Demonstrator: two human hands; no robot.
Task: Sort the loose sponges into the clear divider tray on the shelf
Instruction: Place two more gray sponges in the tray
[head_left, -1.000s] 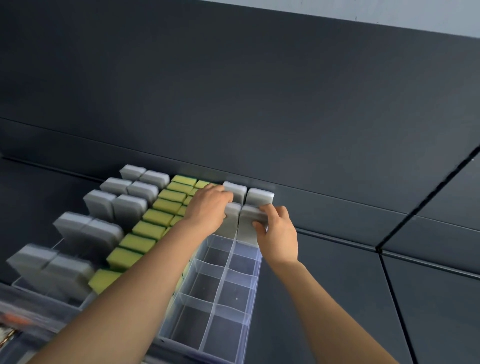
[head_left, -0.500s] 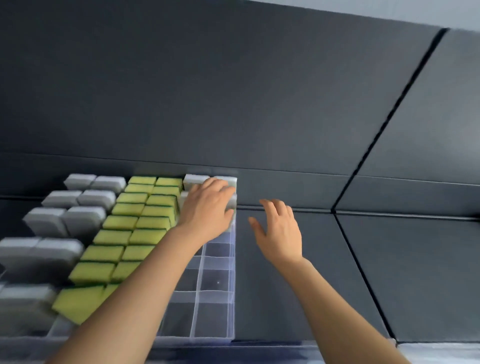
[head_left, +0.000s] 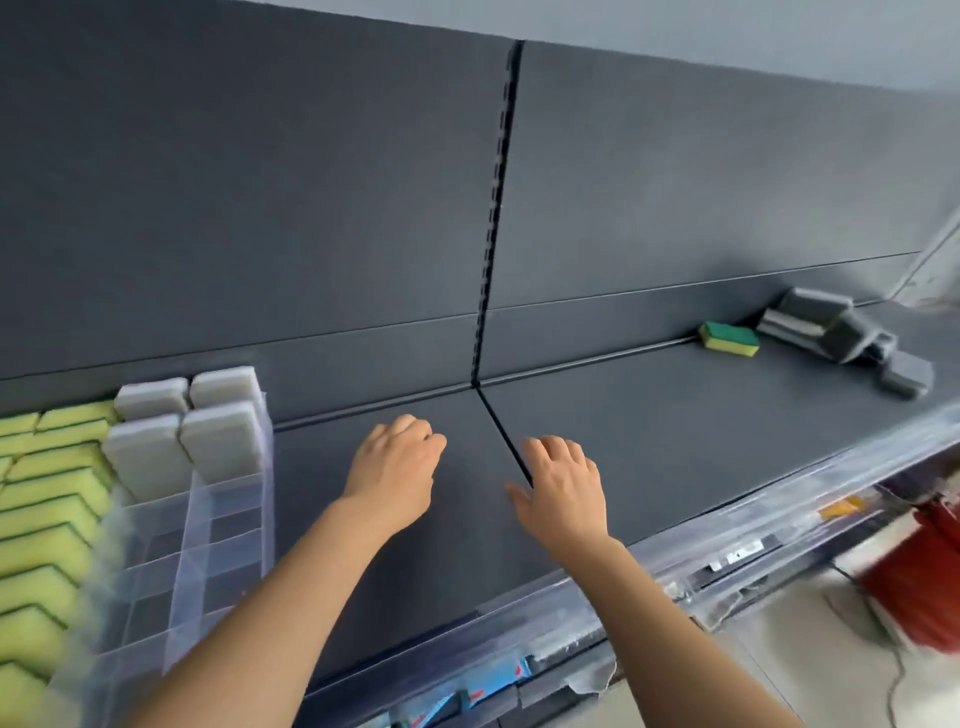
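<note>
Checking hands first. Where? (Recorder)

Both over the dark shelf (head_left: 675, 447), out past the tray's right wall. Left hand (head_left: 395, 467) is nearer the tray. Right hand (head_left: 563, 491) is just beside it, at the seam between two shelf boards. (Observer)

Fingers? (Recorder)

Left: loosely curled, nothing in them. Right: relaxed, slightly spread, nothing held. Contact with the shelf surface: cannot tell. (Observer)

Tray? (Recorder)

Clear divider tray (head_left: 266, 519) sits at far left on the shelf. Rear cells of its two right-hand columns hold four grey sponges (head_left: 150, 457), upright and touching each other. Left of those, rows of yellow-green sponges (head_left: 47, 499) run to the frame edge, the nearest ones blurred. (Observer)

Loose stock? (Recorder)

Far right of the shelf, well apart from both hands. One green-topped yellow sponge (head_left: 727, 338) lies flat near the back panel (head_left: 260, 182). Just to its right is a heap of dark grey sponges (head_left: 831, 332), tumbled, count uncertain. (Observer)

Surroundings? (Recorder)

Slotted upright (head_left: 496, 208) runs down the back panel to the seam. Clear rail (head_left: 727, 525) lines the shelf front, its labels too blurred to read. Red object (head_left: 930, 571) is at lower right, blurred, cannot identify. (Observer)
</note>
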